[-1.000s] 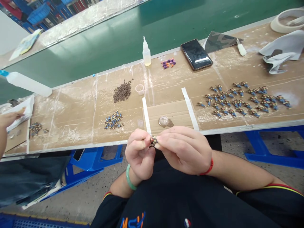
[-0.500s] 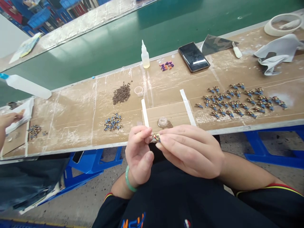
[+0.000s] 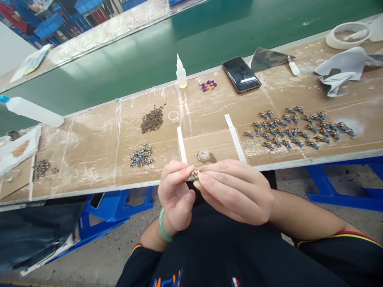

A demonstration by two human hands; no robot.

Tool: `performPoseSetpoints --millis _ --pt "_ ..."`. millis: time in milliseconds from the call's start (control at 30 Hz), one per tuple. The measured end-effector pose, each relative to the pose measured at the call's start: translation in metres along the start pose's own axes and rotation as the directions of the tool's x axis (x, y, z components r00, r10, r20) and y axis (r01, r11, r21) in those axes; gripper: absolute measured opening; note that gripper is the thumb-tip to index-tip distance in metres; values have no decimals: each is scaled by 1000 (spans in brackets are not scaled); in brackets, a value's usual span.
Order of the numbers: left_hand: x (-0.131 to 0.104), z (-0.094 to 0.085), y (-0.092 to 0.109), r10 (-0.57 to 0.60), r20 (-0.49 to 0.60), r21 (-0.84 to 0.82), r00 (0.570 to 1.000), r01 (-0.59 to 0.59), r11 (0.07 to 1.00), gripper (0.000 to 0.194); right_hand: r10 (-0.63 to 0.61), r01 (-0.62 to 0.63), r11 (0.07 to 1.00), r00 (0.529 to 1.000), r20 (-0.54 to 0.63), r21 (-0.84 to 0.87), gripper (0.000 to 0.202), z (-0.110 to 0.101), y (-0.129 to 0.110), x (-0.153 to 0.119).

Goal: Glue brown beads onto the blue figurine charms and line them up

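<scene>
Just over the table's front edge, both hands meet at a tiny painted figurine [image 3: 195, 174] with cream, red and dark colouring. My right hand [image 3: 236, 191] pinches it between thumb and fingertips, the other fingers lying together. From the other side, my left hand [image 3: 176, 191] has its curled fingertips closed on the figurine's end, while its thumb stands lower and apart. Fingers hide most of the figurine. Behind the hands, a small round clear dish [image 3: 204, 155] rests on a cardboard sheet [image 3: 218, 141] flanked by white tape strips.
Blue-and-yellow figurines lie in a pile [image 3: 141, 155] on the left and in a spread group [image 3: 289, 127] on the right. Small brown discs [image 3: 152, 120], a clear cup [image 3: 173, 116], a dropper bottle [image 3: 181, 73], purple-orange pieces [image 3: 207, 85] and a black tablet [image 3: 241, 74] sit farther back.
My hands still hold the figurine together, with my right hand shifted slightly left. Another person's hand at the far left has gone out of view. The view has moved slightly.
</scene>
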State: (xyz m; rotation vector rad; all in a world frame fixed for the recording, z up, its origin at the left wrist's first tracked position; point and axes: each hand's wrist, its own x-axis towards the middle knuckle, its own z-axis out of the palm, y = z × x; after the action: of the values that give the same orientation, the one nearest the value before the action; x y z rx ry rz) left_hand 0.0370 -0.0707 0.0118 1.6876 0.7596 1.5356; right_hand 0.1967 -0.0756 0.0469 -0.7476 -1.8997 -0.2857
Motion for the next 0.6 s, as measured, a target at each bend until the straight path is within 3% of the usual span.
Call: performPoseSetpoints --millis 267,367,433,533,600 --pt "-1 2 -3 -23 -8 -24 1000 23 999 34 -13 14 1000 998 -61 10 2 7 1 -2" --pt "4 3 -7 -70 -2 -68 998 70 995 32 60 -54 997 991 -117 50 6 12 3 -7" --pt "9 2 -11 -169 -60 -151 984 159 976 34 163 -154 985 977 -137 79 7 11 13 -16" --pt "18 -4 -19 -336 -194 -248 922 285 926 43 368 -384 910 922 -120 -156 9 -1 45 -40" --pt "22 -11 -23 -381 -268 -247 885 319 915 45 498 -496 772 860 -106 -398 16 -11 74 -58"
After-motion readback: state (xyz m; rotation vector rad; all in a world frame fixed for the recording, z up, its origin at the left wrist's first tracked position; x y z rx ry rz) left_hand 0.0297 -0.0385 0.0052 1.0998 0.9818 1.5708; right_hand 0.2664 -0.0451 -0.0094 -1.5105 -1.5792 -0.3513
